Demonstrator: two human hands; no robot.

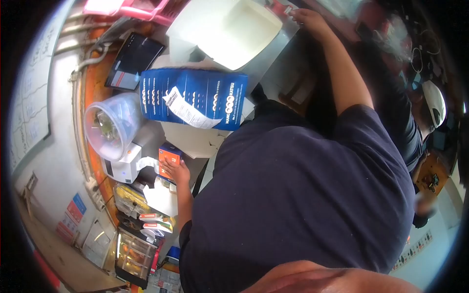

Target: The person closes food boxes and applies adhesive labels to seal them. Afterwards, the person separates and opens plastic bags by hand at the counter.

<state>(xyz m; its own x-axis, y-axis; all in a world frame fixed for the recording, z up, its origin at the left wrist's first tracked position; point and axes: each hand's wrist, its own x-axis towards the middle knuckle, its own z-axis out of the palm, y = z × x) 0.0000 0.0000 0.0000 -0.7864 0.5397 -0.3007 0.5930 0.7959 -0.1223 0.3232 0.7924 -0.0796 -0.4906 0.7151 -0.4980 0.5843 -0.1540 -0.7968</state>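
My left hand (176, 171) lies with its fingers spread on an orange and blue box (169, 156) at the counter's edge. White paper (146, 164) curls out of a small white printer (122, 168) beside it. Up at the top, my right hand (304, 20) is closed at a small red and white object (279, 9), too small to name, near the corner of a large white tray (251, 31). Between my hands lies a blue printed bag (195, 90) with a white receipt (188, 108) on it.
A clear plastic bucket (113, 128) stands against the wall, next to a dark tablet (134, 61). A pink basket (146, 10) is at the top left. Another person in a white cap (434, 105) is close by on the right.
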